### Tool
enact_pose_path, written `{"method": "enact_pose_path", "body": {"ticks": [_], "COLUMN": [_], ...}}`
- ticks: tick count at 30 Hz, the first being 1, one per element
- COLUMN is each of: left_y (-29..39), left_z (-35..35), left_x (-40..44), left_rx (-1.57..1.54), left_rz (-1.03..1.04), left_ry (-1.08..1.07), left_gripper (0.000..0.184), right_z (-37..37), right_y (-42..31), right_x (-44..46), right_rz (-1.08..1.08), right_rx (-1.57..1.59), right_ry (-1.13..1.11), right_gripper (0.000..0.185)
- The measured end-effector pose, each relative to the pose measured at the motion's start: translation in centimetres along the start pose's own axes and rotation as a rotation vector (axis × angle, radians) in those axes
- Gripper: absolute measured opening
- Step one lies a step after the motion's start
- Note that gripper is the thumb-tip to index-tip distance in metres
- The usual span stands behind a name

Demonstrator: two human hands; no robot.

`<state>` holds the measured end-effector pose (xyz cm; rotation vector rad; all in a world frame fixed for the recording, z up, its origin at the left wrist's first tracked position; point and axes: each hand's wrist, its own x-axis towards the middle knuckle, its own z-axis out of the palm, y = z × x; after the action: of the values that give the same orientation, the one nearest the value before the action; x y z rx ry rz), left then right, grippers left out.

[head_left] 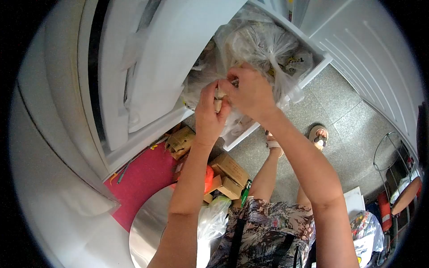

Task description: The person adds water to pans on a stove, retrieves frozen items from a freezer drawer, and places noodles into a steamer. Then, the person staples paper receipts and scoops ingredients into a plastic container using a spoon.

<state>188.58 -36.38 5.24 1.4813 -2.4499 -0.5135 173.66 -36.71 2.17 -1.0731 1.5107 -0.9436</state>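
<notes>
A pulled-out freezer drawer (319,67) is filled with knotted clear plastic bags (261,38). Over its near left part, my left hand (210,118) is closed, with a small pale piece (218,105) between thumb and fingers; its kind is unclear. My right hand (252,91) meets it from the right, thumb and fingers pinched close to the left fingertips. Whatever lies in that pinch is hidden. Clear plastic lies just under and behind both hands, and whether they touch it I cannot tell.
The open freezer door (362,53) stands at the right. White drawer fronts (170,58) rise at the left. Cardboard boxes (230,169), a round metal lid or tray (147,219) and a wire rack (389,152) surround my legs on the grey floor (339,111).
</notes>
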Motion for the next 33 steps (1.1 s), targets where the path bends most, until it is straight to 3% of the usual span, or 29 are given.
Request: {"method": "enact_pose_path", "body": {"ticks": [2, 3, 5, 6, 8, 9, 11, 18, 20, 21, 23, 26, 29, 33], "left_y": [-0.1, -0.2, -0.4, -0.5, -0.8, -1.2, -2.3, -4.5, -5.4, -5.7, -5.5, -3.5, -1.9, -1.5], "left_z": [-0.1, -0.2, -0.1, -0.3, -0.6, -0.6, -0.2, 2.8, 2.7, 2.4, 1.2, -0.8, -2.5, -3.3], "left_x": [0.2, 0.5, 1.5, 1.9, 2.5, 2.9, 4.1, 7.4, 6.5, 5.9, 3.8, 1.3, 0.1, 0.4], "left_rx": [-0.099, -0.099, -0.374, -0.374, -0.934, -0.934, -1.432, -1.581, -0.193, -0.192, 0.636, 0.74, 0.708, 0.589], "left_rz": [-0.2, -0.2, -0.559, -0.558, -0.845, -0.845, -0.937, -0.853, -0.573, -0.575, -0.3, -0.143, -0.133, -0.219], "left_ry": [0.053, 0.053, 0.14, 0.14, 0.201, 0.201, 0.279, 0.469, 0.075, 0.075, -0.19, -0.127, -0.099, -0.097], "left_gripper": [0.033, 0.033, 0.024, 0.024, 0.021, 0.021, 0.017, 0.024, 0.035, 0.035, 0.044, 0.039, 0.025, 0.021], "right_z": [-0.1, -0.2, -0.2, -0.1, 0.1, 0.2, 0.3, 0.5, 0.4, 0.4, 0.6, 1.1, 0.8, 0.3], "right_y": [-0.2, -0.4, -0.4, -0.3, 0.0, 0.1, 0.3, 0.6, 0.5, 0.4, 0.7, 1.5, 0.5, -0.5], "right_x": [0.0, -0.1, -0.1, 0.0, 0.0, 0.0, -0.1, -0.3, -0.6, -1.0, -1.3, -1.0, -0.7, -0.3], "right_rz": [0.019, 0.028, 0.036, 0.065, 0.093, 0.068, 0.043, -0.043, -0.044, -0.098, -0.151, -0.29, -0.313, -0.332], "right_rx": [0.005, 0.032, 0.058, 0.058, 0.057, 0.037, 0.018, -0.034, -0.036, -0.12, -0.202, -0.307, -0.403, -0.472], "right_ry": [-0.032, -0.03, -0.029, -0.035, -0.041, -0.021, -0.003, 0.051, 0.053, 0.072, 0.09, 0.057, 0.08, 0.088], "right_gripper": [0.031, 0.034, 0.036, 0.035, 0.035, 0.033, 0.032, 0.025, 0.024, 0.021, 0.019, 0.022, 0.022, 0.019]}}
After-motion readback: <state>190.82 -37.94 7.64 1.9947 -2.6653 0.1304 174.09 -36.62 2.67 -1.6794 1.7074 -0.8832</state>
